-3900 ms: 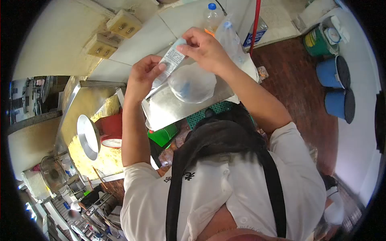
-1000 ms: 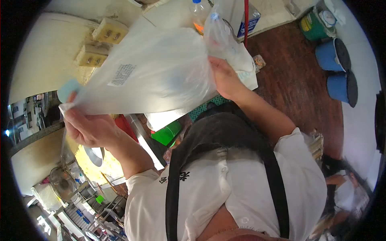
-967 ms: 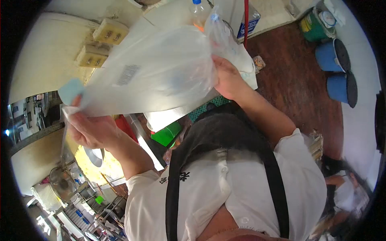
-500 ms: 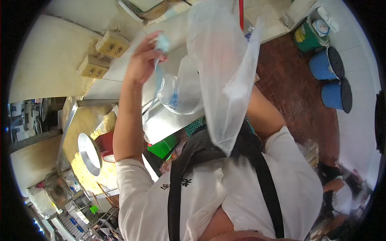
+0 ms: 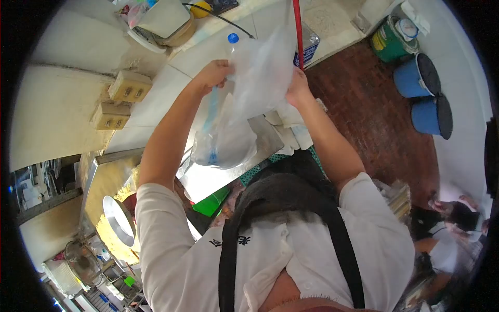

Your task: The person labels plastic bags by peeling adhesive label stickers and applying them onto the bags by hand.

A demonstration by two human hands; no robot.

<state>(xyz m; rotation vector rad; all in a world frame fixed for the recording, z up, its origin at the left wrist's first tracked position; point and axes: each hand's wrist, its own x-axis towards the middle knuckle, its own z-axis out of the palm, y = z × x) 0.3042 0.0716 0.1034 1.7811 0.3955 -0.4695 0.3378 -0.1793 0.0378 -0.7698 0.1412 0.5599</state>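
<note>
A clear plastic bag (image 5: 262,73) is spread upright between my two hands. My left hand (image 5: 214,75) pinches its left edge, and a pale blue strip (image 5: 212,112) hangs down below that hand. My right hand (image 5: 298,87) grips the bag's right side, its fingertips partly hidden behind the plastic. Under them, a rounded clear plastic bundle with blue print (image 5: 226,148) rests on the metal tray (image 5: 267,136). A bottle with a blue cap (image 5: 233,38) stands behind the raised bag.
Yellow noodle-like food (image 5: 117,242) and a metal bowl (image 5: 118,221) are at the left. A green container (image 5: 212,202) sits below the tray. Blue buckets (image 5: 416,78) and a green bucket (image 5: 389,42) stand at the right wall. Another person (image 5: 442,244) is at the lower right.
The bag has lifted away from my chest and is now stretched between both hands. My left hand has moved right onto its edge. My right hand, hidden before, now shows. The view has shifted.
</note>
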